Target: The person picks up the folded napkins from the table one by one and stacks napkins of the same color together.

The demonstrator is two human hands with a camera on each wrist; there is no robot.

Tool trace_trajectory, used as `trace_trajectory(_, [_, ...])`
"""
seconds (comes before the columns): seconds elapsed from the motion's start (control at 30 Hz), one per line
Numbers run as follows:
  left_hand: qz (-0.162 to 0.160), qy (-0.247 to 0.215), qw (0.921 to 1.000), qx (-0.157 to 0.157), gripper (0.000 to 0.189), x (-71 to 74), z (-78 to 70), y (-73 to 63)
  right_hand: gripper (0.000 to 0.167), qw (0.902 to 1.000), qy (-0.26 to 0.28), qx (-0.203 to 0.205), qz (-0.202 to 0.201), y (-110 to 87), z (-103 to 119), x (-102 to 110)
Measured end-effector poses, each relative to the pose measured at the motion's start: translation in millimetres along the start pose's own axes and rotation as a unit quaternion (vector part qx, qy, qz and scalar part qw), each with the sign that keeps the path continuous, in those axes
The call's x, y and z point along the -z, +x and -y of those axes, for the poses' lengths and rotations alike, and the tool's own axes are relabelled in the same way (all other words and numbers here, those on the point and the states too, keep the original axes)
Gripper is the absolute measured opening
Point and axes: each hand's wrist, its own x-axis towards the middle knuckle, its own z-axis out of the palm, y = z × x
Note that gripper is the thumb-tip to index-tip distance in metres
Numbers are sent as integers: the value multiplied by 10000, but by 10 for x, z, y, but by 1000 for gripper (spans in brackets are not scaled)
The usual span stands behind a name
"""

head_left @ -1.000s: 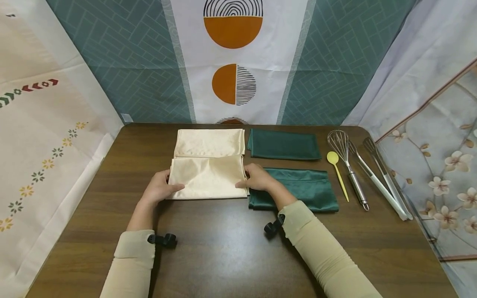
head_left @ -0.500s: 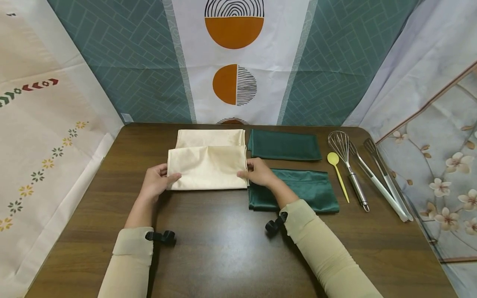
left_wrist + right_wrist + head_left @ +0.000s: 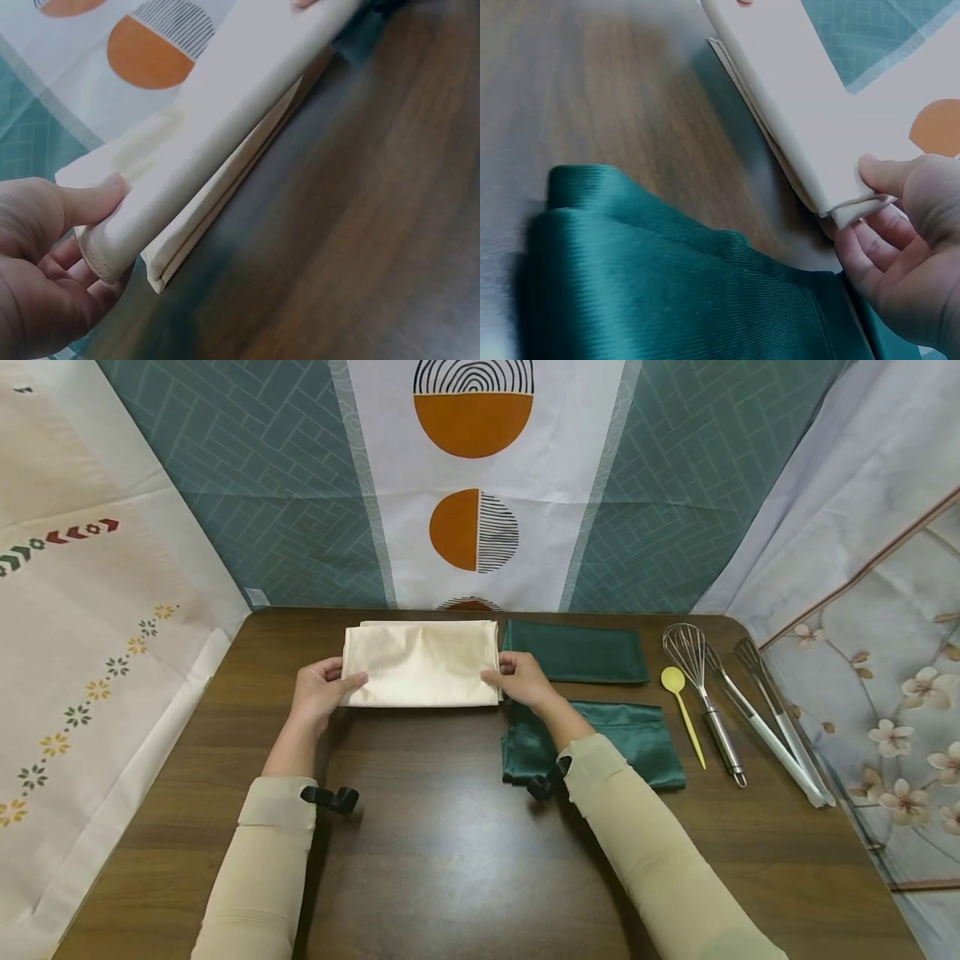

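A folded cream cloth (image 3: 423, 668) is held level by its two short ends, above a second folded cream cloth (image 3: 427, 623) whose back edge peeks out behind it. My left hand (image 3: 318, 689) pinches the left end, thumb on top and fingers beneath; the left wrist view shows a gap between the held cloth (image 3: 202, 150) and the folded layers (image 3: 217, 206) below. At the right end my right hand (image 3: 528, 679) pinches the cloth the same way. Close under the right forearm lies a folded green cloth (image 3: 630, 735), seen large in the right wrist view.
Another folded green cloth (image 3: 577, 652) lies at the back, right of the cream ones. Farther right are a yellow spoon (image 3: 681, 706), a whisk (image 3: 705, 702) and two long metal-and-white utensils (image 3: 757, 735) (image 3: 787, 727). Fabric hangings (image 3: 300, 485) surround the brown table (image 3: 420, 860).
Both hands have carried the cream cloth away from me toward the back of the table. It now covers most of the cream cloth behind it.
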Motion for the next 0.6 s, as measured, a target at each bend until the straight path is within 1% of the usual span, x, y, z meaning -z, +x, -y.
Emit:
trace_trajectory(0.07, [26,-13,10000,9,48,-14,-21,49,21,9998,9,-190,-13,41,-4,9])
trace_trajectory(0.13, [56,-27,10000,41,47,-25,-25,95,27,9994,20,-333,1,76,-8,19])
trace_trajectory(0.2, [95,-17,9999,64,48,-37,-19,144,37,9989,20,-465,2,103,-7,28])
trace_trajectory(0.3, [153,-37,9998,105,48,-52,-18,203,43,9985,7,-547,-39,140,3,40])
trace_trajectory(0.37, [174,-32,9998,111,48,-57,-21,234,43,9984,15,-564,-102,166,12,46])
trace_trajectory(0.6, [139,-42,9998,122,49,-78,-41,333,34,9982,111,-494,-310,283,37,69])
